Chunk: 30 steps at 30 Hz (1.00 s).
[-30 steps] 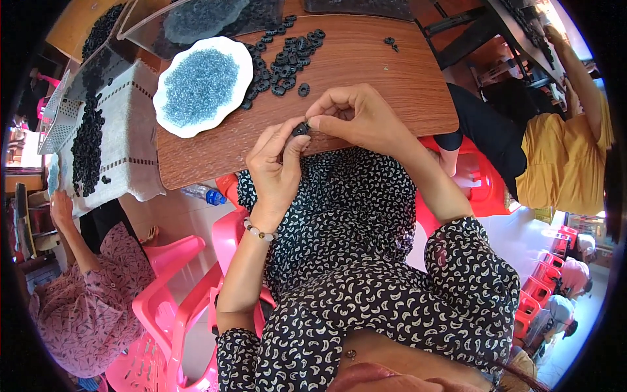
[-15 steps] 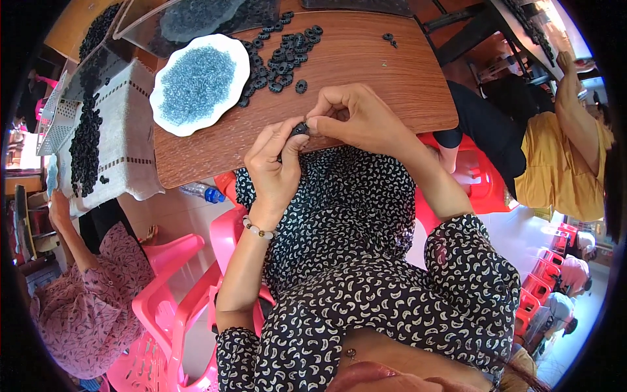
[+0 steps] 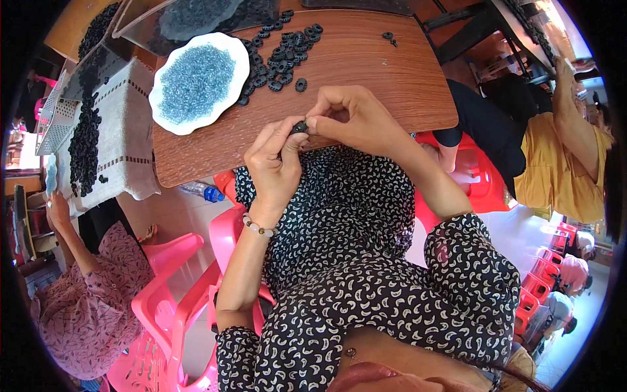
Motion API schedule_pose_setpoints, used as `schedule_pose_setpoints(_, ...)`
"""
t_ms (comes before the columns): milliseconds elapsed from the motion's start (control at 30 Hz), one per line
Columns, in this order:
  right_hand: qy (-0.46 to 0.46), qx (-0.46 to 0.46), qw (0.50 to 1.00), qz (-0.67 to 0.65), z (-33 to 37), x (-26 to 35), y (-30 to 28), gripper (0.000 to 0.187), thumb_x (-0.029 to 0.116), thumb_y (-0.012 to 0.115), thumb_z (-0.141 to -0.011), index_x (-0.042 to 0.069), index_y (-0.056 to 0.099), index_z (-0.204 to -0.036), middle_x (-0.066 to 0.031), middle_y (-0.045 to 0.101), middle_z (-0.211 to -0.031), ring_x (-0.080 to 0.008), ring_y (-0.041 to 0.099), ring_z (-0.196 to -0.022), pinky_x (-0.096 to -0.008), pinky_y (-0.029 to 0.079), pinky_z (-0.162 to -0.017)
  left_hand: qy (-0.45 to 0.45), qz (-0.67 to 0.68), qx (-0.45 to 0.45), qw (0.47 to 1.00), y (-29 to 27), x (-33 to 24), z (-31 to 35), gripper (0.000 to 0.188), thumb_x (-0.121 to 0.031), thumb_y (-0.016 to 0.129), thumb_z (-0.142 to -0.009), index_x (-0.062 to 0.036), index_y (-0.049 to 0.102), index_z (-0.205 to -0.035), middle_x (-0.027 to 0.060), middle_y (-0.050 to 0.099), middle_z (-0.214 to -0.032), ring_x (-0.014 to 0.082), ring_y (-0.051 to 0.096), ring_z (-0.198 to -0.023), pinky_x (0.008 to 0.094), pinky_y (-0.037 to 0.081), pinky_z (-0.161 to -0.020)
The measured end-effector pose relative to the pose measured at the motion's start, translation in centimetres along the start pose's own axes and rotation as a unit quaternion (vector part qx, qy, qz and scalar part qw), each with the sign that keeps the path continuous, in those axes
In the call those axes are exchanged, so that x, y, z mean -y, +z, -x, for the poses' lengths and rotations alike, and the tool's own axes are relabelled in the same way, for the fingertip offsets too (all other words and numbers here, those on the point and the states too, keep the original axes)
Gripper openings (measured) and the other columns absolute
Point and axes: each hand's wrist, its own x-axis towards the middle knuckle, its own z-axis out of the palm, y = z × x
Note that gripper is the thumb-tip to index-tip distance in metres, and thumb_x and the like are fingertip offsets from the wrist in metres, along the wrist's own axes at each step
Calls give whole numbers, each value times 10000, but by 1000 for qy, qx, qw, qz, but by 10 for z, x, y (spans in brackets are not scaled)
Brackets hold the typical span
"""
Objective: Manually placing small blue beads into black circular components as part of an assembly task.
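Observation:
Near the table's front edge, my left hand (image 3: 273, 159) pinches a small black oval piece (image 3: 299, 127) between thumb and fingers. My right hand (image 3: 353, 117) meets it from the right with thumb and forefinger closed together; whatever they hold is too small to make out. Beyond my hands, several similar black oval pieces (image 3: 287, 57) with holes lie scattered on the brown wooden table (image 3: 366, 59). To their left stands a white scalloped plate (image 3: 242, 73), heaped with tiny clear bluish ring-like bits (image 3: 198, 81).
A clear bin (image 3: 147, 29) of dark pieces stands behind the plate. Two small black pieces (image 3: 390, 39) lie at the far right. At left, a cloth-covered table (image 3: 130, 130) bears more black pieces. People sit on both sides; pink chairs (image 3: 170, 287) stand at lower left.
My two hands stay together around the black piece, which seems slightly tilted now. Little else differs, apart from small movements of the people at the sides.

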Motion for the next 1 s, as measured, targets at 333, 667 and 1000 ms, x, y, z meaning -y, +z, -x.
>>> schedule_pose_setpoints(333,33,37,994,-95,-4,-6,-11,112,86,729,-924,-14,679,-934,-14,708,-873,-41,639,-799,-205,525,-701,-24,49,-12,998,0,5,0,222,26,683,-920,9,719,-1138,82,708,-903,111,662,-732,235,531,-647)
schedule_pose_setpoints(667,28,33,999,-32,-4,-7,-11,136,106,739,-918,-23,695,-922,-13,704,-857,-41,631,-791,-209,518,-694,5,7,-7,1000,-1,3,-1,246,51,696,-897,9,719,-1138,96,716,-918,132,673,-757,247,540,-663)
schedule_pose_setpoints(1000,35,31,999,-19,-4,-6,-10,132,101,735,-923,-24,694,-925,-4,698,-862,-29,615,-776,-198,496,-660,-8,7,-5,1000,-2,3,-1,244,56,690,-896,8,721,-1132,97,718,-899,137,678,-750,249,539,-664)
